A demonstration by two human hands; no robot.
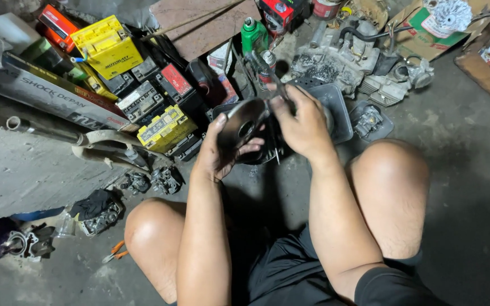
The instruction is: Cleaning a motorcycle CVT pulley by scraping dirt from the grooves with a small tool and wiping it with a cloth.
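The left hand grips the rim of a dark round metal disc with a centre hole, thumb on its face and fingers curled behind. The right hand is closed over the disc's far side, pinching a thin tool that rises above the disc; whether its tip touches the disc cannot be told. The disc is held in the air between the knees, just above a grey tray on the floor. The step in hand appears to be working on or checking the disc's hub; the next move calls for a steady left-hand hold. Left of the disc lie yellow batteries; beyond it, a green bottle and engine parts. Orange pliers lie well to its lower left.
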